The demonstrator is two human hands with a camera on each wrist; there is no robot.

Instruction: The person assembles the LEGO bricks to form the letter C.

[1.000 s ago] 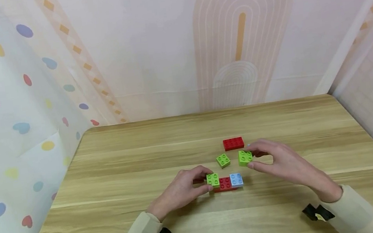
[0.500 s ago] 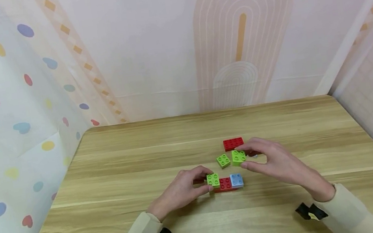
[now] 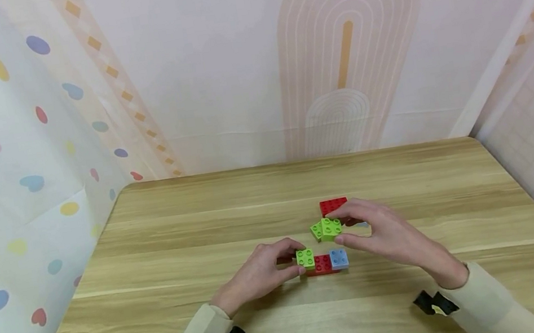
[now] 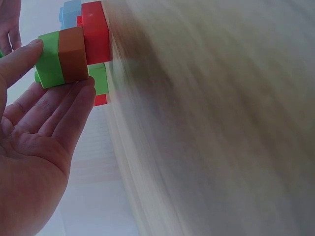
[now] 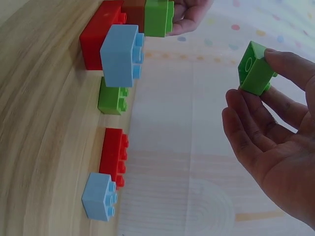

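My left hand [image 3: 261, 272] pinches a small stack between thumb and fingers: a light green brick [image 3: 305, 258] on top of an orange-brown brick [image 4: 73, 55]. This stack sits on the left end of a red brick [image 3: 323, 264], whose right end carries a light blue brick [image 3: 338, 257]. Up off the table, my right hand [image 3: 391, 231] holds another green brick [image 5: 258, 73] by thumb and fingertips, its hollow underside partly showing in the right wrist view. In the head view that brick overlaps a loose green brick [image 3: 316, 232] on the table.
A second red brick [image 3: 332, 205] lies farther back, partly behind the right hand's fingers. Beside it is another light blue brick [image 5: 97, 196], mostly covered by the right hand in the head view. Patterned cloth [image 3: 212, 71] hangs behind the wooden table [image 3: 176, 213].
My right hand has moved left with its green brick, from right of the loose green brick to over part of it. The left hand and the assembled bricks have stayed put.
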